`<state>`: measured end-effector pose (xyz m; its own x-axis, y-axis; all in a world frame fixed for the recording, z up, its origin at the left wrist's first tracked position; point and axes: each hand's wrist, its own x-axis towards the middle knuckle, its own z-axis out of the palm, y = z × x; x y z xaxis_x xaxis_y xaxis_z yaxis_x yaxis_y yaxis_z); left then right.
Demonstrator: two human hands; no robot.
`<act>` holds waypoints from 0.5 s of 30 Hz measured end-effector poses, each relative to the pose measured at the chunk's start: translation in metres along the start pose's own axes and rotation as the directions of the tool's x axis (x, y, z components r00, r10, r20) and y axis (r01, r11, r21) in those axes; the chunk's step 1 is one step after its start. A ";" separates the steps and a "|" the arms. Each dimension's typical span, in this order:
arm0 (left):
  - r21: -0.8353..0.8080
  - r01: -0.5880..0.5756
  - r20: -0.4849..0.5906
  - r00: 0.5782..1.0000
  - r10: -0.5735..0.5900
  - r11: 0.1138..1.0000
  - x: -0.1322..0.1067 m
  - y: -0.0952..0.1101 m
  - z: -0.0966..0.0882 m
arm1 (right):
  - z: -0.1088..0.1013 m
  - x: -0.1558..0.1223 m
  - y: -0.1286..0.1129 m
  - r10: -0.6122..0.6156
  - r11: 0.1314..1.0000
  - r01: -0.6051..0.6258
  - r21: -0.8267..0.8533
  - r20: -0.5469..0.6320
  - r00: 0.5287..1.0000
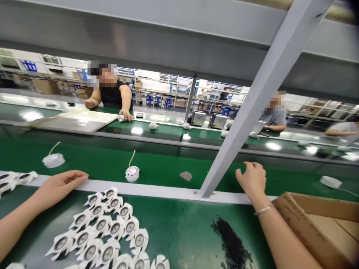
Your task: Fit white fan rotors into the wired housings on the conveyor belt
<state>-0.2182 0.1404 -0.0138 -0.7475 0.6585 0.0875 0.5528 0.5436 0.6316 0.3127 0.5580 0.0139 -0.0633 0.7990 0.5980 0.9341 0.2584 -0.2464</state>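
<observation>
On the left, my left hand [66, 182] lies over the pale metal rail, fingers stretched out and nothing seen in it. Many white fan impellers [102, 225] with grey round hubs are spread on the green bench right of it. Beyond the rail, a round white plastic housing with a wire [132, 173] and a second such housing [54, 160] sit on the green belt. My right hand [252, 179] hovers by the belt, right of the slanted post, thumb and fingers loosely bent and apart, holding nothing visible. Another white housing [331, 182] is farther right.
A slanted metal post [241, 127] rises from the rail between my hands. An open cardboard box [305, 224] stands at lower right, beside my forearm. A dark patch [231, 241] marks the bench. Across the line, a co-worker [114, 91] touches a small white part.
</observation>
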 end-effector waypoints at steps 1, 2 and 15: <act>0.008 0.003 -0.009 1.000 -0.003 1.000 0.000 0.000 0.000 | 0.012 -0.004 0.003 0.034 0.999 -0.034 -0.025 -0.007 0.999; 0.015 0.007 -0.011 1.000 -0.006 1.000 -0.001 0.001 0.000 | 0.021 -0.009 0.005 0.067 0.997 -0.067 -0.044 -0.019 0.998; 0.043 -0.002 0.000 1.000 0.001 0.999 -0.005 0.012 -0.002 | 0.039 -0.011 0.025 0.381 0.924 -0.379 -0.060 0.027 0.924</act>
<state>-0.2093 0.1424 -0.0050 -0.7466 0.6594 0.0882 0.5692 0.5645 0.5978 0.3232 0.5772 -0.0287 0.2876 0.8515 0.4385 0.9077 -0.0962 -0.4084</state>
